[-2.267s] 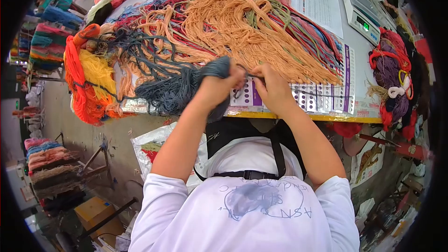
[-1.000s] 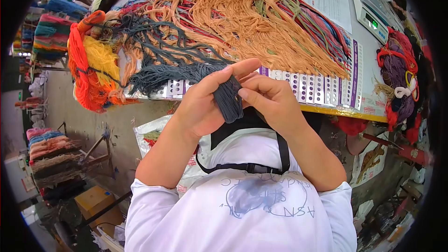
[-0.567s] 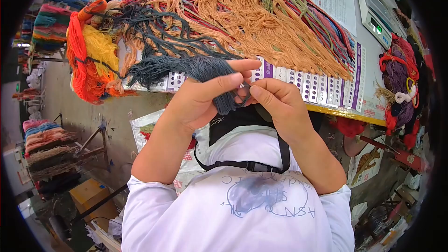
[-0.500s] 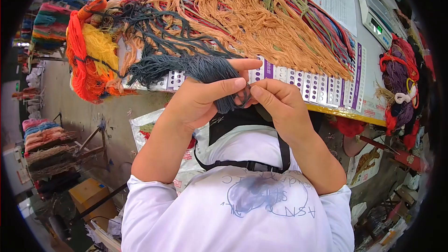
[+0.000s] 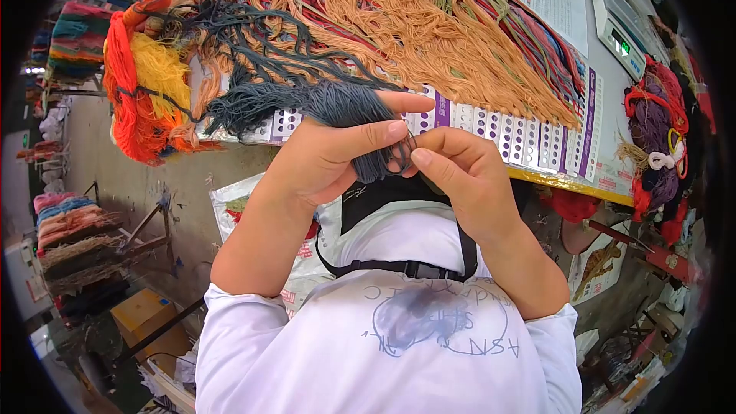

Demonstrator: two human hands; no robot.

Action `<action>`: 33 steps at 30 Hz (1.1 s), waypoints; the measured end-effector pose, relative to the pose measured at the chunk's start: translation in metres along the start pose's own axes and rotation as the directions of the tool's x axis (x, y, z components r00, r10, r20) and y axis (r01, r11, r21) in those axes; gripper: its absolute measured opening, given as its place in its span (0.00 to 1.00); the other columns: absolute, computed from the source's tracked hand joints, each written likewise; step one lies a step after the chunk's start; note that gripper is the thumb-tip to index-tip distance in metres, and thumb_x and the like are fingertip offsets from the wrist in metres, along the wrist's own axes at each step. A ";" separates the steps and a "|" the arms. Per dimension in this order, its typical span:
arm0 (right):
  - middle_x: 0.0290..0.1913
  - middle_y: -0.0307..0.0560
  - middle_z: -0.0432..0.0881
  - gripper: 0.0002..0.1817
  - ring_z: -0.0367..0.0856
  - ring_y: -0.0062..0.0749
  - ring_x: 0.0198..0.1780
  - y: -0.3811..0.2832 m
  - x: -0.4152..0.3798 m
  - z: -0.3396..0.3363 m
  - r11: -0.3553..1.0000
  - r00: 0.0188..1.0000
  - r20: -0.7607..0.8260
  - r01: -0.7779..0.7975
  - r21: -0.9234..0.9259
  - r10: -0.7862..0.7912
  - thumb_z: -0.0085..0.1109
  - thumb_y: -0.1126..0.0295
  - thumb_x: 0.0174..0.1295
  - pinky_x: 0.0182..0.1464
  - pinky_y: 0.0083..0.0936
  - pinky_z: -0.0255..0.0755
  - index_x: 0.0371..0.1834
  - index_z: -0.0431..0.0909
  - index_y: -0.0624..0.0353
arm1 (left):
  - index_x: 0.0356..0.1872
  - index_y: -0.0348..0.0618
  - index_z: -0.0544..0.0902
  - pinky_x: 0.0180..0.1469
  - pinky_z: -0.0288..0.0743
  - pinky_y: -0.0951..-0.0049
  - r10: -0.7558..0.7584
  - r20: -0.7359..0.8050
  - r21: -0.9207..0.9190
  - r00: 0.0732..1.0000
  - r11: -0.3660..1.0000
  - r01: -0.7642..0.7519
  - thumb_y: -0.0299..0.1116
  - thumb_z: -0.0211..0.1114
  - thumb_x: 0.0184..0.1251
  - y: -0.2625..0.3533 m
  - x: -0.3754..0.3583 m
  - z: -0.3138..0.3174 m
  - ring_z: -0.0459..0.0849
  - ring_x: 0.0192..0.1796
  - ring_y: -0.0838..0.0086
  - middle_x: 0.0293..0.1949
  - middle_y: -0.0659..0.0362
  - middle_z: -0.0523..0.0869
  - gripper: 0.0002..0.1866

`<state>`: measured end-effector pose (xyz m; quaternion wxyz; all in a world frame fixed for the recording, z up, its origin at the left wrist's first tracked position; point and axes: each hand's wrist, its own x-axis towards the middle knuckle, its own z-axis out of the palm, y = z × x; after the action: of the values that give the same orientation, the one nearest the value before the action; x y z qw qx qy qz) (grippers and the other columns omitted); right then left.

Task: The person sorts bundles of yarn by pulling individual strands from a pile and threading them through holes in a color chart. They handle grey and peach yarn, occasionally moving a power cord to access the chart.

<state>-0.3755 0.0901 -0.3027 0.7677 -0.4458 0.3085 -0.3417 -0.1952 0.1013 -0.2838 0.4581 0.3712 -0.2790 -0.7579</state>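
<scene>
A thick hank of dark blue-grey yarn (image 5: 341, 106) hangs across my left hand (image 5: 330, 155), its frayed ends spreading to the left over the table edge. The left thumb presses on the hank while the index finger stretches out past it. Close beside it, my right hand (image 5: 460, 167) pinches a few strands of the same yarn between thumb and index finger. Loose dark strands run up behind onto a wide heap of orange yarn (image 5: 414, 31). Part of the left fingers is hidden under the hank.
White punched cards (image 5: 529, 142) with purple bands line the table's near edge. Red-orange yarn (image 5: 126, 100) and yellow yarn (image 5: 159, 77) hang at the left corner. At the right are a digital scale (image 5: 616, 38), printed sheets (image 5: 548, 0) and a dark purple yarn bundle (image 5: 652, 130).
Very little differs. Both hands stay at the hank, with the right fingers shifted slightly at the pinched strands, and the view has moved a touch.
</scene>
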 end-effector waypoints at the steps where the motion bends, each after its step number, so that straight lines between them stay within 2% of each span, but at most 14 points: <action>1: 0.34 0.41 0.81 0.07 0.77 0.17 0.37 0.000 0.000 0.000 0.999 0.999 -0.012 -0.032 0.004 0.032 0.54 0.75 0.63 0.40 0.15 0.71 0.37 0.78 0.69 | 0.54 0.30 0.75 0.38 0.75 0.75 0.000 0.000 -0.001 1.000 1.000 0.000 0.28 0.61 0.61 0.000 0.000 0.001 0.81 0.35 0.76 0.32 0.58 0.81 0.20; 16: 0.34 0.42 0.81 0.04 0.76 0.17 0.36 0.006 0.004 0.001 0.988 0.979 -0.139 0.152 -0.009 -0.152 0.55 0.74 0.62 0.40 0.14 0.69 0.35 0.76 0.64 | 0.56 0.30 0.74 0.29 0.72 0.79 0.141 -0.111 0.070 0.984 0.989 -0.133 0.31 0.65 0.58 -0.006 0.008 0.005 0.78 0.26 0.79 0.27 0.62 0.81 0.25; 19: 0.34 0.41 0.81 0.05 0.76 0.17 0.37 -0.009 0.001 -0.024 0.985 0.986 0.103 -0.142 0.094 0.132 0.54 0.73 0.62 0.40 0.15 0.68 0.36 0.75 0.64 | 0.55 0.27 0.73 0.22 0.58 0.79 -0.074 0.124 0.098 0.990 0.993 0.062 0.36 0.67 0.54 0.005 -0.005 -0.016 0.64 0.15 0.83 0.16 0.65 0.74 0.30; 20: 0.34 0.43 0.81 0.06 0.76 0.20 0.36 -0.020 -0.004 -0.037 0.965 0.935 0.267 -0.255 0.053 0.232 0.56 0.73 0.61 0.40 0.18 0.69 0.34 0.77 0.65 | 0.50 0.28 0.77 0.23 0.61 0.78 -0.105 0.332 0.249 0.937 0.968 0.020 0.36 0.69 0.52 0.014 -0.010 -0.035 0.69 0.18 0.80 0.22 0.61 0.79 0.26; 21: 0.33 0.44 0.81 0.06 0.77 0.21 0.36 -0.034 -0.015 -0.054 0.974 0.925 0.330 -0.132 -0.186 0.188 0.57 0.73 0.59 0.39 0.19 0.69 0.34 0.78 0.66 | 0.44 0.30 0.81 0.24 0.63 0.78 -0.162 0.518 0.380 0.840 0.923 -0.057 0.37 0.71 0.50 0.020 -0.015 -0.060 0.74 0.21 0.78 0.28 0.57 0.84 0.23; 22: 0.32 0.45 0.81 0.05 0.78 0.23 0.36 -0.048 -0.026 -0.076 0.914 0.902 0.401 0.019 -0.405 0.159 0.59 0.74 0.57 0.39 0.19 0.70 0.33 0.79 0.66 | 0.35 0.32 0.83 0.22 0.65 0.76 0.032 0.611 0.254 0.791 0.938 -0.234 0.35 0.72 0.46 0.019 -0.022 -0.089 0.76 0.21 0.75 0.28 0.53 0.85 0.18; 23: 0.30 0.47 0.81 0.04 0.80 0.28 0.34 -0.060 -0.045 -0.104 0.929 0.948 0.307 0.036 -0.368 0.085 0.61 0.77 0.54 0.39 0.23 0.72 0.32 0.80 0.65 | 0.26 0.38 0.80 0.20 0.66 0.74 0.161 0.209 0.130 0.965 0.973 -0.190 0.34 0.68 0.50 0.020 -0.053 -0.116 0.74 0.17 0.76 0.21 0.55 0.81 0.10; 24: 0.30 0.49 0.81 0.03 0.81 0.29 0.33 -0.064 -0.070 -0.150 0.948 0.981 0.192 0.092 -0.304 -0.033 0.59 0.79 0.53 0.38 0.25 0.75 0.31 0.79 0.65 | 0.22 0.44 0.74 0.16 0.62 0.76 0.054 0.184 -0.036 0.981 0.998 -0.049 0.34 0.63 0.54 0.037 -0.070 -0.148 0.65 0.11 0.78 0.12 0.63 0.70 0.09; 25: 0.30 0.48 0.81 0.03 0.80 0.30 0.30 -0.076 -0.106 -0.184 0.979 0.977 -0.201 0.036 -0.202 -0.078 0.56 0.78 0.57 0.38 0.27 0.77 0.33 0.77 0.65 | 0.24 0.46 0.70 0.12 0.53 0.80 0.371 0.117 0.053 0.921 0.924 -0.379 0.35 0.57 0.62 0.042 -0.092 -0.184 0.58 0.10 0.83 0.12 0.68 0.62 0.09; 26: 0.22 0.39 0.74 0.05 0.73 0.22 0.23 -0.088 -0.136 -0.228 0.969 0.829 -0.530 0.052 -0.243 -0.178 0.53 0.75 0.61 0.31 0.22 0.72 0.38 0.73 0.64 | 0.29 0.45 0.70 0.11 0.47 0.83 0.384 -0.061 -0.202 0.921 0.899 -0.389 0.32 0.52 0.67 0.060 -0.116 -0.208 0.56 0.13 0.86 0.15 0.69 0.60 0.07; 28: 0.16 0.31 0.53 0.06 0.52 0.14 0.18 -0.124 -0.194 -0.303 0.944 0.675 -0.726 0.307 0.118 -0.129 0.48 0.69 0.67 0.20 0.17 0.51 0.34 0.71 0.59 | 0.31 0.40 0.70 0.15 0.48 0.82 0.408 -0.366 -0.378 0.836 0.756 -0.534 0.29 0.45 0.72 0.086 -0.160 -0.242 0.54 0.15 0.86 0.16 0.69 0.57 0.09; 31: 0.17 0.31 0.55 0.08 0.52 0.14 0.18 -0.160 -0.371 -0.469 0.893 0.608 -0.787 0.405 0.195 -0.104 0.45 0.69 0.69 0.19 0.13 0.48 0.33 0.71 0.59 | 0.34 0.35 0.71 0.16 0.49 0.81 0.508 -0.397 -0.542 0.764 0.542 -0.642 0.29 0.46 0.72 0.107 -0.226 -0.297 0.56 0.16 0.85 0.17 0.67 0.57 0.09; 32: 0.20 0.32 0.56 0.10 0.50 0.14 0.18 -0.175 -0.465 -0.561 0.848 0.775 -0.599 0.445 0.289 -0.202 0.44 0.67 0.70 0.18 0.13 0.46 0.36 0.73 0.60 | 0.36 0.33 0.71 0.16 0.50 0.81 0.534 -0.456 -0.532 0.712 0.477 -0.699 0.28 0.45 0.72 0.110 -0.238 -0.304 0.56 0.16 0.84 0.18 0.67 0.58 0.09; 33: 0.20 0.32 0.56 0.10 0.50 0.14 0.18 -0.183 -0.467 -0.552 0.850 0.771 -0.602 0.447 0.279 -0.208 0.44 0.67 0.70 0.18 0.13 0.46 0.36 0.73 0.60 | 0.36 0.33 0.71 0.16 0.50 0.81 0.533 -0.453 -0.541 0.715 0.473 -0.695 0.28 0.45 0.72 0.111 -0.231 -0.292 0.56 0.16 0.84 0.18 0.67 0.58 0.09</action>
<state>-1.1197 0.1344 -0.2870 0.6475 -0.2063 0.3533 -0.6429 0.1684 0.2378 -0.2945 0.8299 0.1323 -0.0437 -0.5402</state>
